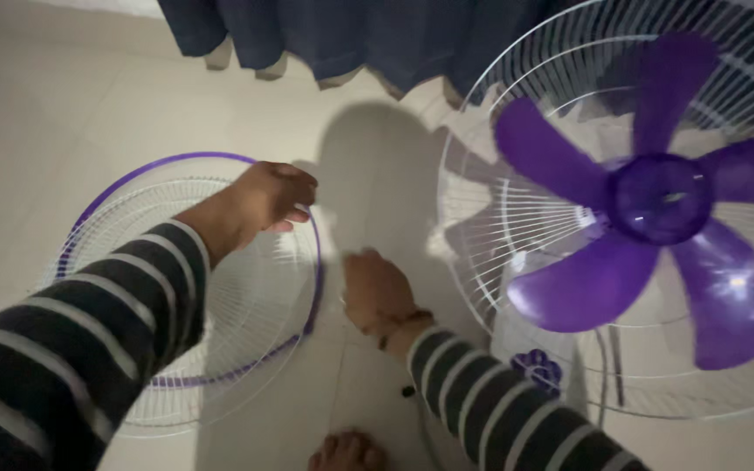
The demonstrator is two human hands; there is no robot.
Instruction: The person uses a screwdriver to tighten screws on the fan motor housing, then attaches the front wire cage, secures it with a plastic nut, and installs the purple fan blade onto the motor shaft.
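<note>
A round white wire fan grille with a purple rim [98, 205] lies tilted near the floor on the left. My left hand [263, 199] grips its far right rim. My right hand [379, 292] is curled at the grille's lower right edge; whether it holds the rim I cannot tell. To the right stands a fan with purple blades [656, 201] inside its white rear wire guard [473, 174], front uncovered. Both my arms wear dark sleeves with pale stripes.
Pale tiled floor [63, 105] lies all around. Dark blue curtains [351, 35] hang at the top. The fan's base with a purple flower mark [538, 366] is beside my right forearm. A bare foot [348, 452] shows at the bottom edge.
</note>
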